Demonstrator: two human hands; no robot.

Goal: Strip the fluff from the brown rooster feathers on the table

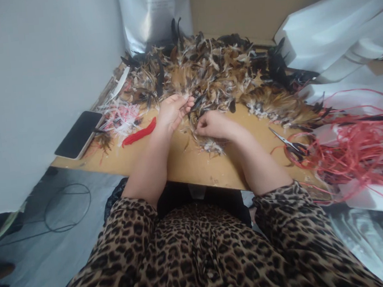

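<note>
A big heap of brown, black and white feathers (211,69) covers the back of the wooden table (186,162). My left hand (171,111) rests at the heap's near edge with its fingers pinched on a few feathers. Just to its right, my right hand (212,125) is curled into a loose fist on a small bunch of feathers (212,146) lying on the table. Both forearms come out of leopard-print sleeves.
Scissors (288,143) lie right of my right hand, beside a tangle of red strings (354,150). A red strip (139,132) and a dark phone (78,134) lie on the left. A silver bag (153,14) stands behind the heap; white bags (336,26) at right.
</note>
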